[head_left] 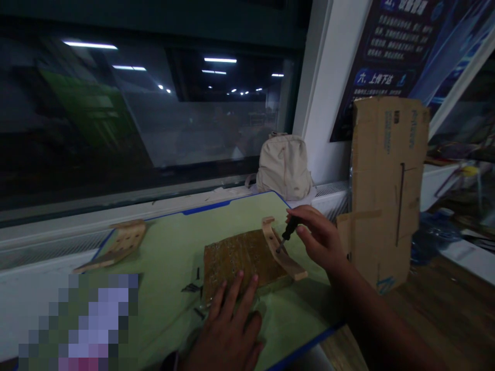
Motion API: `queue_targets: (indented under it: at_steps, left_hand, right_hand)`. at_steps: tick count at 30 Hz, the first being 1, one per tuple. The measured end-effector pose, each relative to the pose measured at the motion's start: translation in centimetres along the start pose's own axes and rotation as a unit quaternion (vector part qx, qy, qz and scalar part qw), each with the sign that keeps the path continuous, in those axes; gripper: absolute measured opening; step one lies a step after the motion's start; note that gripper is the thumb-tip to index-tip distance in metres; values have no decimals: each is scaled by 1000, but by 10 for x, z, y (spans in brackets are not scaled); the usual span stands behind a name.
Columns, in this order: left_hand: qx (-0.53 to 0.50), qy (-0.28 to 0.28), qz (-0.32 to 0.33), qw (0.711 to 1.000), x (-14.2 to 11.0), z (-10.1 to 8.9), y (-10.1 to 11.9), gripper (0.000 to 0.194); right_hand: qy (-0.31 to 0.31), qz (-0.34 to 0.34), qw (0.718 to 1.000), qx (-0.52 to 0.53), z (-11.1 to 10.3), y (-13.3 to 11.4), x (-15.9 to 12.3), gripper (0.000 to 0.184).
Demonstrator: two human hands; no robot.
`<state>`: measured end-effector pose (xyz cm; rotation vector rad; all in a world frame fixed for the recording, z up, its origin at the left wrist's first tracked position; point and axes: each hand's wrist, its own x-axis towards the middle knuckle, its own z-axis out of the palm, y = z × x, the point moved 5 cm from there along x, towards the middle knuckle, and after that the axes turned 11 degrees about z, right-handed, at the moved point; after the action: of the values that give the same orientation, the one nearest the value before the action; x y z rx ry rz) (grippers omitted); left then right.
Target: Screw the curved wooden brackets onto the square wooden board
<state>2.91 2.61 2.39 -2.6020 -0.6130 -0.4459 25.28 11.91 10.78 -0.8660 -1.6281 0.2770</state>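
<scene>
My right hand (319, 234) is closed round the black handle of a screwdriver (291, 226). Its shaft slants down to a curved wooden piece with holes (274, 238), and the tip meets the wood near one of the holes. That piece lies along the right edge of a brown board (237, 257), which looks wrapped in clear film or tape. Flat on the board's near edge rest the spread fingers of my left hand (230, 327). Several dark screws (190, 287) are scattered just left of the board.
A second curved wooden piece (122, 242) lies at the left of the green tabletop (166, 247). Behind the table, a beige backpack (284, 167) stands by the window. A tall cardboard sheet (386, 196) stands at the right. The lower left corner is pixelated.
</scene>
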Motion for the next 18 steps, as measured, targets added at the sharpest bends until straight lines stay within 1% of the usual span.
queue_targets:
  at_steps: [2,4,6,8,10,12,14,16,18]
  left_hand:
    - [-1,-3,-4,1000,1,-1,0,36]
    - [-12,-6,-12,1000,1,-1,0,36]
    - [-23,-5,-19,1000,1,0,0,36]
    - [-30,-3,-20,999,0,2,0,34]
    - [-31,3,-16,999,-1,3,0,35]
    - [-24,6,-8,1000,-1,3,0,36]
    - [-10,2,-6,1000,0,3,0,37]
    - [2,-3,-6,1000,0,3,1,37]
    - [4,-1,-9,1000,1,2,1,38]
  right_hand:
    - [-19,-18,1000,6,1,-6,0,31]
    - [-26,6,999,18,2,-4,-1,35]
    - [-19,48,998,37,3,4,-1,33]
    - [0,83,995,57,2,13,-2,26]
    - [28,97,993,67,-1,18,-3,22]
    - [46,90,993,59,-4,18,-3,20]
    - [47,64,996,33,-6,14,-4,16]
    - [25,27,999,3,-5,7,-5,15]
    - [-3,1,1000,-14,-3,2,-7,22]
